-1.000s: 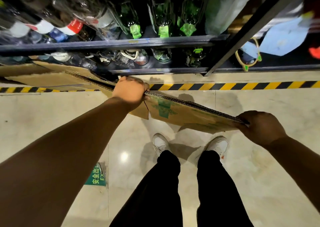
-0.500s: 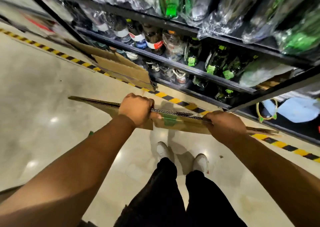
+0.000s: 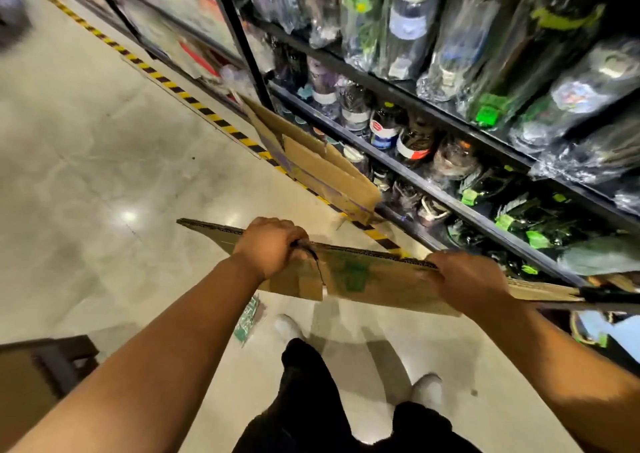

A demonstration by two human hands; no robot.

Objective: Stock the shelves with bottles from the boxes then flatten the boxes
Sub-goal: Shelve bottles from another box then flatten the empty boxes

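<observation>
Flattening stage: your left hand [image 3: 268, 246] and right hand [image 3: 467, 279], fingers clamped over its top edge, hold the collapsed box [image 3: 374, 279] edge-up near your legs. Likely next move: stack it against the leaning box [image 3: 322, 172] at the far shelf [image 3: 408, 101].

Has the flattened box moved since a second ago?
Yes. The flattened box has drawn away from the leaning cardboard at the shelf; its left end overlapped it before, now hangs clear over open floor.
</observation>
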